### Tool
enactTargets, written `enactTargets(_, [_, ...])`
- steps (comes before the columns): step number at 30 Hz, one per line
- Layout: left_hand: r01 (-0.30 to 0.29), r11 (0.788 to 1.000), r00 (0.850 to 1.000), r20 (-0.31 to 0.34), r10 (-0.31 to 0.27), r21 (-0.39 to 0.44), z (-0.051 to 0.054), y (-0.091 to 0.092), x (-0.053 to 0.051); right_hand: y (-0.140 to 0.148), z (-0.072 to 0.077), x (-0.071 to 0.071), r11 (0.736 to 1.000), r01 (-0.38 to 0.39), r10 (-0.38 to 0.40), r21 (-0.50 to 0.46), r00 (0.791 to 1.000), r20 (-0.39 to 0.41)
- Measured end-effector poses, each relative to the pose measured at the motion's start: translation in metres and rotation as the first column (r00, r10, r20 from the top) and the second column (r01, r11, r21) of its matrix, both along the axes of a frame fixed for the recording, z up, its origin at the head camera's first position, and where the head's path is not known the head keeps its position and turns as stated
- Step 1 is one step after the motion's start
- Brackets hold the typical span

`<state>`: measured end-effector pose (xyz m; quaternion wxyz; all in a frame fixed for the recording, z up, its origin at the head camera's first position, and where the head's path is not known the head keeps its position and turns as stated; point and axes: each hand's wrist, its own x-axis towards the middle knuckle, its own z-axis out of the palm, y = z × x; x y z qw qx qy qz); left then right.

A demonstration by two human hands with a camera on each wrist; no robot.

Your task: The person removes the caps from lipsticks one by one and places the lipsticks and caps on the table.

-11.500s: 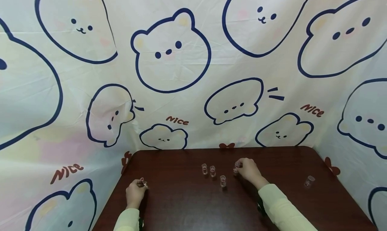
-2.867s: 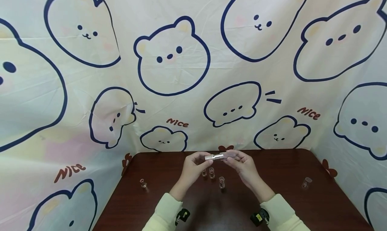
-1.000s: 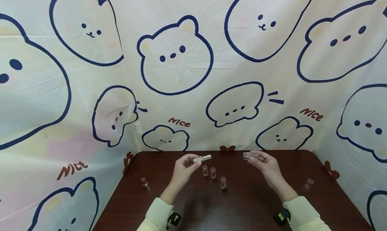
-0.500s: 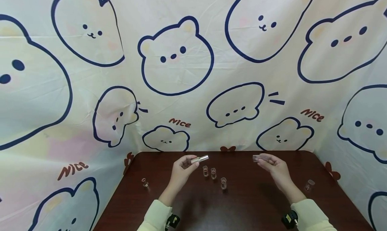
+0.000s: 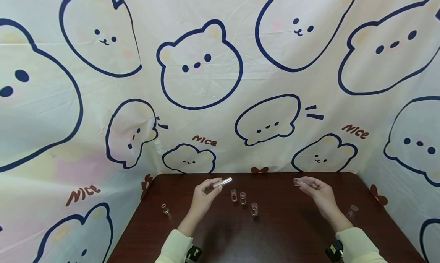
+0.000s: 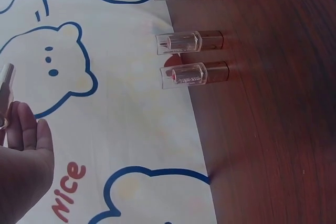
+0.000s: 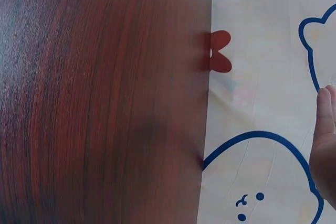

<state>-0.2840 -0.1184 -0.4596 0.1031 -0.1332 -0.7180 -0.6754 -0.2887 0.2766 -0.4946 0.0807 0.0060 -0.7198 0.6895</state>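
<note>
– Holding what, the left hand (image 5: pixel 205 196)?

– A silver tube (image 5: pixel 224 182). Thumb and fingers pinched on it, one end poking out up and to the right, tilted, off the table (image 5: pixel 275 232).

– And the right hand (image 5: pixel 321 194)?

– Clamped on a clear cap (image 5: pixel 297 182), thumb against fingers, cap's end sticking out leftward. Well apart from the tube. Right wrist view catches just part of the hand.

– Around, in the way?

– Three capped lipsticks (image 5: pixel 243 198), upright on the table in the gap between the hands, nearer the left one. A small shiny tube (image 5: pixel 165 208) far left; a second cap (image 5: pixel 352 211) off right, just beyond the forearm (image 5: pixel 335 219).

– Text?

– "Nice" in red-brown, repeated on the bear-print cloth (image 5: pixel 197 91). Lettering on one lipstick, left wrist view: too small to read surely.
</note>
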Motion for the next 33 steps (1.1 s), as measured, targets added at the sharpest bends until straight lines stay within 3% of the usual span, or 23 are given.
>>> enactTargets(5, [-0.022, 1.000, 1.000, -0.009, 0.022, 0.008, -0.003, -0.004, 0.001, 0.006, -0.002, -0.001, 1.000, 0.023, -0.023, 0.017, 1.000, 0.016])
enactTargets(10, [-0.026, 1.000, 0.999, -0.025, 0.026, 0.002, 0.008, -0.006, 0.012, 0.011, -0.006, -0.003, 0.998, 0.060, -0.061, 0.027, 0.998, 0.031])
enactTargets(16, [-0.078, 0.996, 0.995, 0.055, 0.081, -0.041, 0.011, -0.011, 0.017, 0.014, -0.008, -0.004, 0.987, 0.118, -0.122, 0.108, 0.992, 0.034])
enactTargets(18, [-0.086, 0.994, 0.992, 0.082, 0.092, -0.068, 0.018, -0.012, 0.023, 0.015, -0.008, -0.005, 0.981, 0.136, -0.141, 0.136, 0.990, 0.031])
enactTargets(24, [-0.119, 0.990, 0.988, 0.092, 0.126, -0.079, 0.016, -0.018, 0.025, 0.019, -0.010, -0.009, 0.956, 0.186, -0.200, 0.226, 0.979, 0.041])
enactTargets(26, [-0.134, 0.987, 0.986, 0.089, 0.141, -0.086, 0.014, -0.021, 0.026, 0.021, -0.011, -0.010, 0.935, 0.206, -0.229, 0.287, 0.972, 0.046])
enactTargets(33, [-0.157, 0.984, 0.981, 0.104, 0.165, -0.083, 0.009, -0.030, 0.027, 0.024, -0.016, -0.012, 0.818, 0.270, -0.303, 0.508, 0.953, -0.019])
